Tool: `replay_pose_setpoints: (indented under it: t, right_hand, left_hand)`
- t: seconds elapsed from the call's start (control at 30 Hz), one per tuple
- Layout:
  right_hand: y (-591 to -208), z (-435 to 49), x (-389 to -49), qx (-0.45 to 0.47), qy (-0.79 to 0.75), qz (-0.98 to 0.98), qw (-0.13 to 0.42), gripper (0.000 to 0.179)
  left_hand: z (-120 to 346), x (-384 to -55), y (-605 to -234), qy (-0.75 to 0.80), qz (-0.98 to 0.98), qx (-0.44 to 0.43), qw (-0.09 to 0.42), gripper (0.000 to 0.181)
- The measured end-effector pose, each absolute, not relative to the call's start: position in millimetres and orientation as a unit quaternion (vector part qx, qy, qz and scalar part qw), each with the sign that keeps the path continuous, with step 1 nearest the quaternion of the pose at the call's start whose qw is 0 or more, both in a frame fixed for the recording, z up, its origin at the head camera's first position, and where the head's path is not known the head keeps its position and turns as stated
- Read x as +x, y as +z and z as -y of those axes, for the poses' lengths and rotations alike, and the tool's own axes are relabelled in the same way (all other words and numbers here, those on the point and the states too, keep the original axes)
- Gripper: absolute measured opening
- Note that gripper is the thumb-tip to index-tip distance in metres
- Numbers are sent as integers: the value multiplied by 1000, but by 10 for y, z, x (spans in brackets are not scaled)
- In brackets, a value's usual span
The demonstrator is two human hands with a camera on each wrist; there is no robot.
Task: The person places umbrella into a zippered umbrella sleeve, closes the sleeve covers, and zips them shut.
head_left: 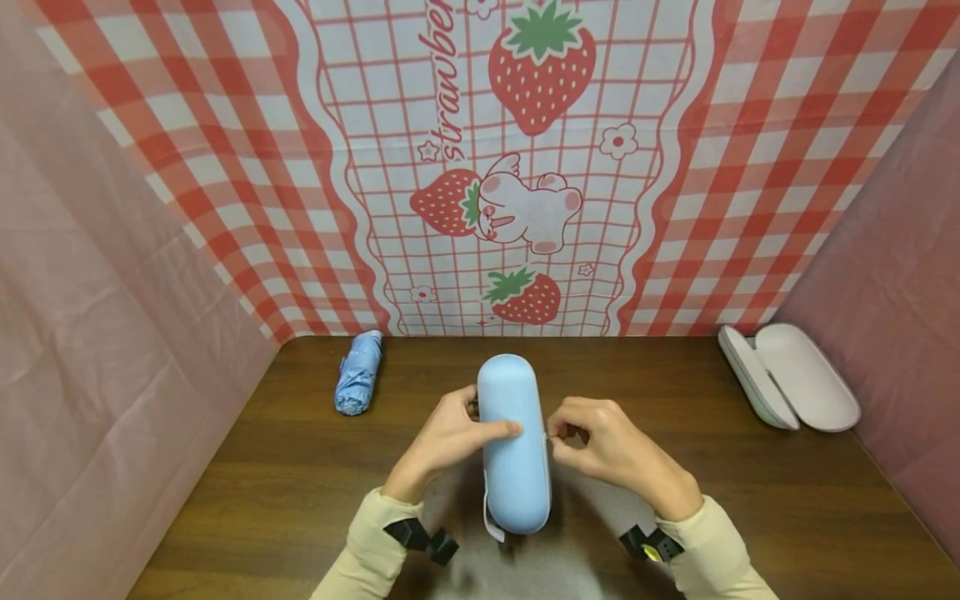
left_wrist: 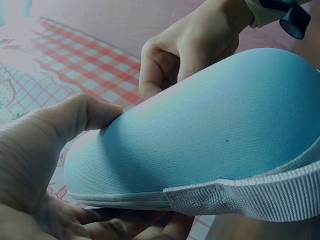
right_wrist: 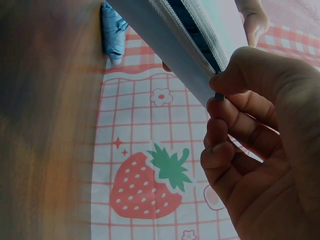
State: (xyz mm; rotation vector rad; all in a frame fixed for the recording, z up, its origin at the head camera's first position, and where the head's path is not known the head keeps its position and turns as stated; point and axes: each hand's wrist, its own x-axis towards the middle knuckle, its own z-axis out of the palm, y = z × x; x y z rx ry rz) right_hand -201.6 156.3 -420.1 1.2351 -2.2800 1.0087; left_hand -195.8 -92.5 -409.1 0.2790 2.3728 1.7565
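A light blue, round-ended zip case (head_left: 513, 483) is held up over the table in the head view. My left hand (head_left: 457, 433) grips it from the left, with the thumb across its top and the fingers beneath. At the case's right side my right hand (head_left: 607, 442) pinches the zipper pull (right_wrist: 219, 96) between thumb and forefinger. In the right wrist view the zipper is partly parted, showing a dark gap (right_wrist: 192, 35) between its white tapes. A white woven strap (left_wrist: 250, 195) hangs along the case's left side.
On the brown wooden table (head_left: 675, 400), a folded blue umbrella (head_left: 358, 375) lies at the back left. An opened white hard case (head_left: 806, 375) is at the back right. A strawberry-print cloth (head_left: 525, 167) hangs behind, with pink fabric at both sides.
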Motion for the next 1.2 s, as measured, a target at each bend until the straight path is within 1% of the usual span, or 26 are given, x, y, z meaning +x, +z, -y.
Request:
replay_pose_setpoints:
  t: [0.33,0.63,1.2]
  right_hand:
    - [-4198,-1554,-2018,439,356,804,183,26]
    - [-4189,-1545,-2021,458,362,786,204,29]
    - [-4191,-1538,-2003,458,363,789,191,29]
  left_hand:
    - [933,-1947,-4085,588,-798,97,88,59]
    - [940,-1947,-4090,583,-802,91,94,60]
    - [940,-1955,-4070,581,-806,82,75,58]
